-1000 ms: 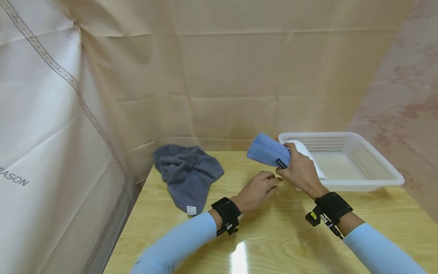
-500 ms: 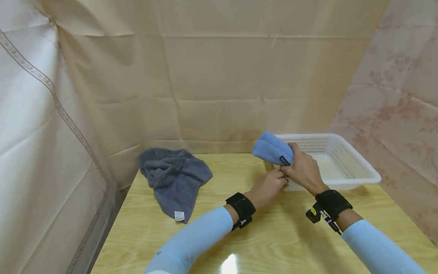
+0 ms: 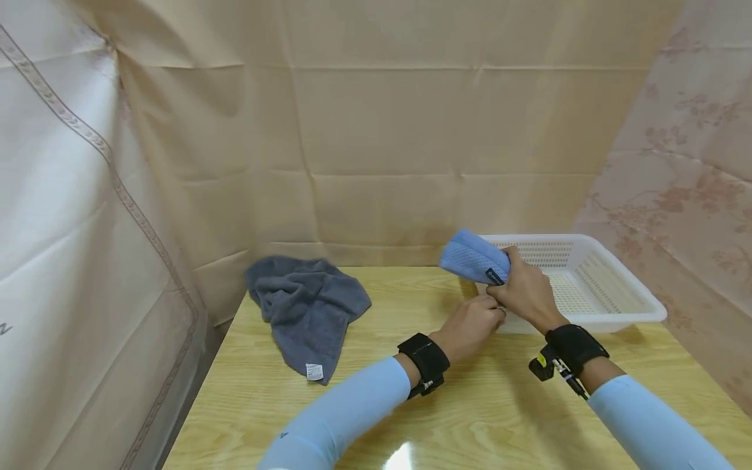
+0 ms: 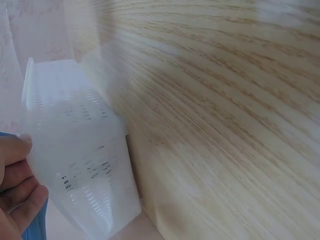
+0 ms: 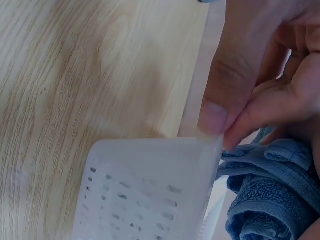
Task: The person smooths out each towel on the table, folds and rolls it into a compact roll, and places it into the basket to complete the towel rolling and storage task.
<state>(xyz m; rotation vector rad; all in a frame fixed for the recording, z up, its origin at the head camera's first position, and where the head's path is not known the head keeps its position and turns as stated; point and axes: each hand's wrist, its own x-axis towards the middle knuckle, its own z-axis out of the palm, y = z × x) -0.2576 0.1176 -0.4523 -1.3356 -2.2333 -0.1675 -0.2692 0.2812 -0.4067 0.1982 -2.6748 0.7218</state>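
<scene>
Towel (image 3: 311,313) left on table (image 3: 411,418), basket (image 3: 623,318) right; cloth (image 3: 472,256) by basket's left end; curtain (image 3: 382,130) behind.

Black label (image 3: 495,277) on rolled blue textured cloth (image 3: 469,255), white label (image 3: 314,372) on crumpled dark-grey cloth (image 3: 310,313): print too small to read. Pale fabric sheet (image 3: 64,261), left edge: cropped dark lettering (image 3: 4,329), illegible. Light-blue sleeve (image 3: 352,405): small unreadable dark mark (image 3: 284,435).

I grip rough, matt blue cloth (image 3: 472,256); the basket (image 3: 605,318) is smooth plastic, the wood-grained table (image 3: 470,424) glossy, the grey cloth (image 3: 308,310) fuzzy.
</scene>
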